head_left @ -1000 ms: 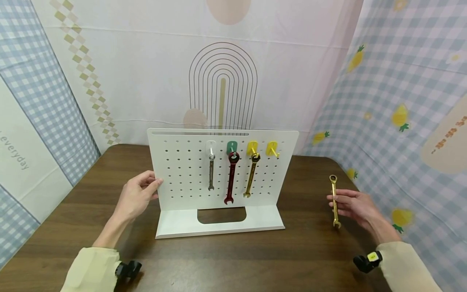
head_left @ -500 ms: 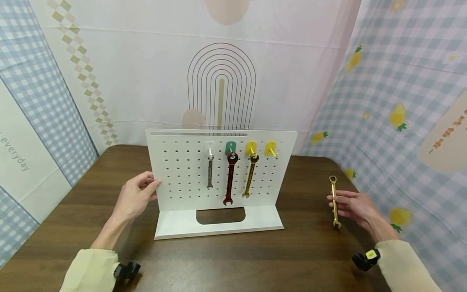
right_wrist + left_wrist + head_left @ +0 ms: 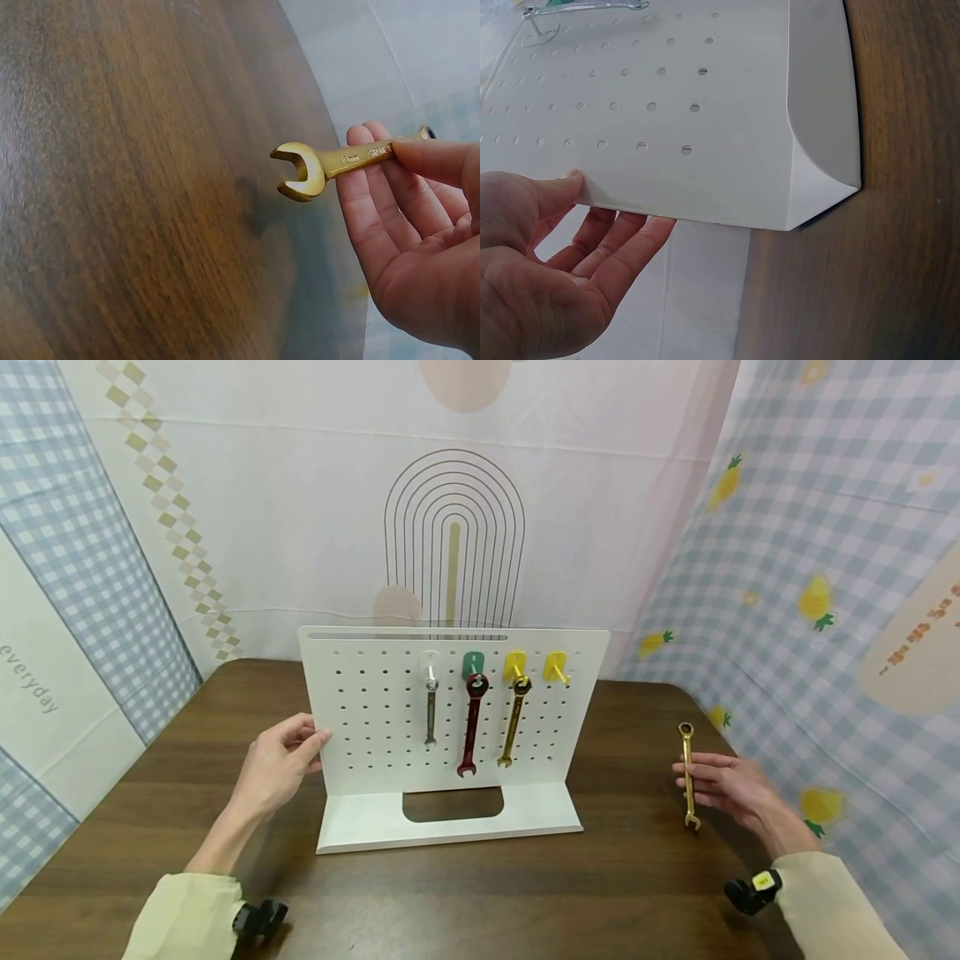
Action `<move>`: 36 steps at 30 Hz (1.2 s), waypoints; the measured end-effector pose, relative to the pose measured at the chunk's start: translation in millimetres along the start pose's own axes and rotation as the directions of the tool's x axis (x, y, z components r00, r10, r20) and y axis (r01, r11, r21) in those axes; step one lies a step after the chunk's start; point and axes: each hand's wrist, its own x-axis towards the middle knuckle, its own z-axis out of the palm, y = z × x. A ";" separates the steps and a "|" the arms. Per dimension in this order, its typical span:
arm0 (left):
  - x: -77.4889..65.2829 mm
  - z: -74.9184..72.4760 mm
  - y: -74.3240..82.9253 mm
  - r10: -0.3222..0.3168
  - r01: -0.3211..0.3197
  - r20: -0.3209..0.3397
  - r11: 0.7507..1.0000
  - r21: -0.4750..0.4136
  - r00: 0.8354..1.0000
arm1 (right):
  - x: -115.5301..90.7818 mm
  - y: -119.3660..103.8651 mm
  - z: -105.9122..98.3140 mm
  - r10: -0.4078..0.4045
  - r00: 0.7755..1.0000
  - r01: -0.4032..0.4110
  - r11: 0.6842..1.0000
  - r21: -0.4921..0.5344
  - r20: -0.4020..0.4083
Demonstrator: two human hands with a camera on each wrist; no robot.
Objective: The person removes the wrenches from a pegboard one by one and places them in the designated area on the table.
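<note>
My left hand [image 3: 273, 768] grips the left edge of a white pegboard stand [image 3: 375, 735], thumb on the front face and fingers behind it, as the left wrist view shows. My right hand [image 3: 731, 785] pinches a gold combination wrench [image 3: 360, 157] between thumb and fingers, over the table's right side; its open end points toward the person. On the pegboard hang a small silver wrench [image 3: 431, 717] from a white hook, a red wrench [image 3: 472, 727] from a green hook, and another gold wrench [image 3: 513, 722] from a yellow hook. A second yellow hook [image 3: 556, 667] at the right carries nothing.
The stand's base has a cut-out and rests on a dark wooden table [image 3: 450, 902]. Patterned cloth [image 3: 300, 527] hangs behind and at both sides. Each wrist wears a black camera, such as the left one [image 3: 258, 918].
The view has shifted very slightly. Both hands keep their holds, and the hanging silver wrench has swung a little at its lower end.
</note>
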 end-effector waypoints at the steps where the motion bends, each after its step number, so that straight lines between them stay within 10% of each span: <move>1: -0.1 0.0 0.1 0.000 0.000 0.000 1.000 0.001 1.000 | 0.1 0.3 -0.7 0.002 1.000 -0.002 1.000 -0.007 -0.001; 36: -0.2 0.3 -1.1 0.005 -0.005 0.006 1.000 0.000 1.000 | 5.6 1.5 -30.5 0.045 0.999 -0.041 0.977 -0.210 0.015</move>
